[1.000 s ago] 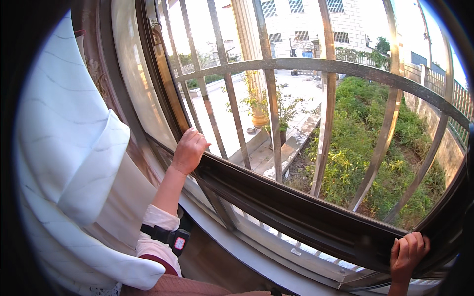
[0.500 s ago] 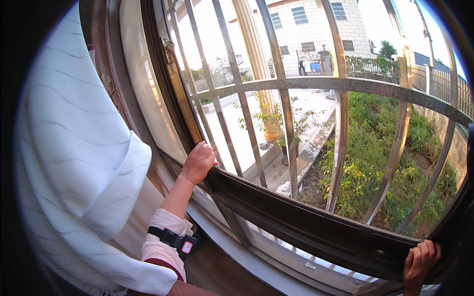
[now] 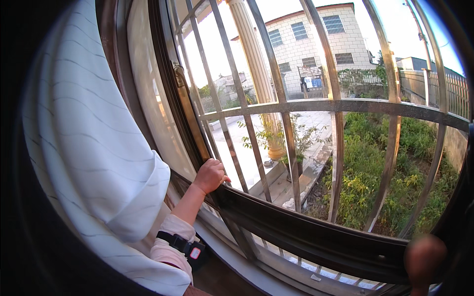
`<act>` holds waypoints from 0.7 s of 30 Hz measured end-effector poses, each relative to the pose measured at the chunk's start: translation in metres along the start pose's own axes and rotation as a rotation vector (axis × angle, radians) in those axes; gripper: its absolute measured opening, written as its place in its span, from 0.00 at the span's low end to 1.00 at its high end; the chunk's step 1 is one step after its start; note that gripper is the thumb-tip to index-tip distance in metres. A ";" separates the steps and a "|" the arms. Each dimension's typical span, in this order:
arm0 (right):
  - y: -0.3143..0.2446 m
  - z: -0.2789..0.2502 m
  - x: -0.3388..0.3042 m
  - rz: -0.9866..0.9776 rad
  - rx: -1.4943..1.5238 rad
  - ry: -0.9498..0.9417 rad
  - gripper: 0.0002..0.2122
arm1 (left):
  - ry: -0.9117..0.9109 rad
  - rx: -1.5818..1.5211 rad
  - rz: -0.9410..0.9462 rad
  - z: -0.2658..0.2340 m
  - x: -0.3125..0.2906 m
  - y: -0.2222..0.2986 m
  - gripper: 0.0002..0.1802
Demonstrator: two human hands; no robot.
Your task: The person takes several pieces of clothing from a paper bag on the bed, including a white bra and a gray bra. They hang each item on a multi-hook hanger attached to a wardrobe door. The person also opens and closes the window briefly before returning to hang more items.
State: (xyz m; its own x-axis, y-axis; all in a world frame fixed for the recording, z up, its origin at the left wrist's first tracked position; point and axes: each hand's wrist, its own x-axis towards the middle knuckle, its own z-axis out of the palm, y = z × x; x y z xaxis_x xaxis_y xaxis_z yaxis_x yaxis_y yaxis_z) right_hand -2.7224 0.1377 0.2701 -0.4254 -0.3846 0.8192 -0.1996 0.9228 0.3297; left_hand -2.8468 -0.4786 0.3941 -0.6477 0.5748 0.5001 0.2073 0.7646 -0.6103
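Observation:
A dark brown window sash (image 3: 306, 231) stands tilted across the view, with a latch (image 3: 178, 74) on its left upright. My left hand (image 3: 210, 175) is closed on the sash's lower left corner, its fingers curled over the inner edge. At the sash's lower right corner is my right hand (image 3: 425, 259), smeared by motion, so its fingers cannot be made out. My left sleeve carries a black strap with a small device (image 3: 191, 250).
A white curtain (image 3: 94, 138) with thin wavy lines hangs at the left. Metal security bars (image 3: 335, 158) run outside the window, above a pale sill track (image 3: 291, 269). Beyond them are a potted plant (image 3: 275, 148), green shrubs (image 3: 365, 182) and a pale building (image 3: 321, 49).
The view has shifted, so the window and curtain sit lower in the picture. My left hand keeps its hold on the sash corner. My right hand, sharp before with fingers on the rail, is now blurred.

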 end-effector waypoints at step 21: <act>0.005 -0.008 0.024 0.067 0.046 -0.029 0.05 | 0.216 -0.165 -0.123 -0.013 0.009 0.022 0.15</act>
State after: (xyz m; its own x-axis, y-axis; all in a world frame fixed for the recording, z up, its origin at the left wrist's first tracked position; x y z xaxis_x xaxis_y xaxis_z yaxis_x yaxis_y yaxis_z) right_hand -2.7260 0.1334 0.2950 -0.4643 -0.3227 0.8248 -0.2098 0.9448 0.2516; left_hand -2.8382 -0.4530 0.3930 -0.5076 0.5103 0.6942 0.2649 0.8591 -0.4379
